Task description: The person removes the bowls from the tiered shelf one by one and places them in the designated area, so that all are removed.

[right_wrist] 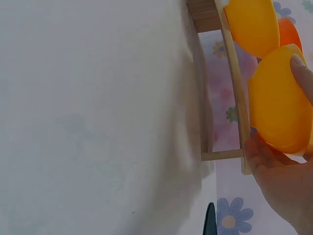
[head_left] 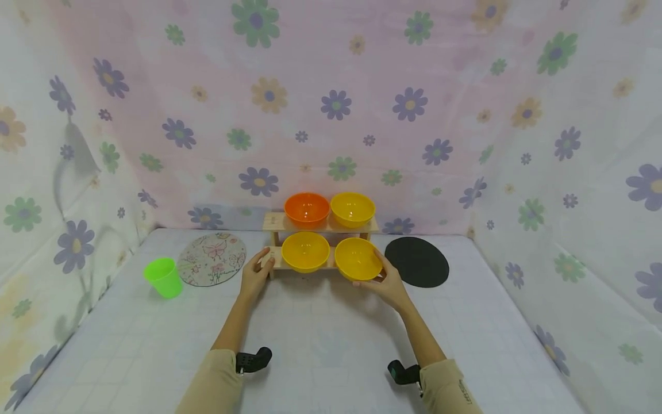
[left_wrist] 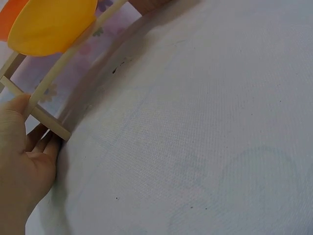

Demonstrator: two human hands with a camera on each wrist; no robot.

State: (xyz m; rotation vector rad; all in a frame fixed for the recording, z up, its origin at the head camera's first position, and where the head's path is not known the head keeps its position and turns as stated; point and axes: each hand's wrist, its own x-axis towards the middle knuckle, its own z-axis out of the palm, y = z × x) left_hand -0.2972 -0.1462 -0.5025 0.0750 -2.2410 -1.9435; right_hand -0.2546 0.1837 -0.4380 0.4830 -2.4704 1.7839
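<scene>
Rack (head_left: 274,257), wooden, two tiers, stands at table's (head_left: 320,345) back w/ four bowls; green cup (head_left: 164,277) and floral mat (head_left: 212,259) lie far left; left hand (head_left: 256,275) grips rack's lower left end, thumb on top; right hand (head_left: 389,286) curls round lower-right yellow bowl (head_left: 358,259); black mat (head_left: 418,261) sits just right.

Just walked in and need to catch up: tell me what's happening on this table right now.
A person sits at a cloth-covered table facing a two-tier wooden rack that holds four bowls. The right hand grips the lower right yellow bowl, fingers curled round its rim. The left hand holds the rack's left end. Another yellow bowl sits beside it on the lower tier; an orange bowl and a yellow one sit above. A green cup, a patterned mat and a black mat lie alongside.
</scene>
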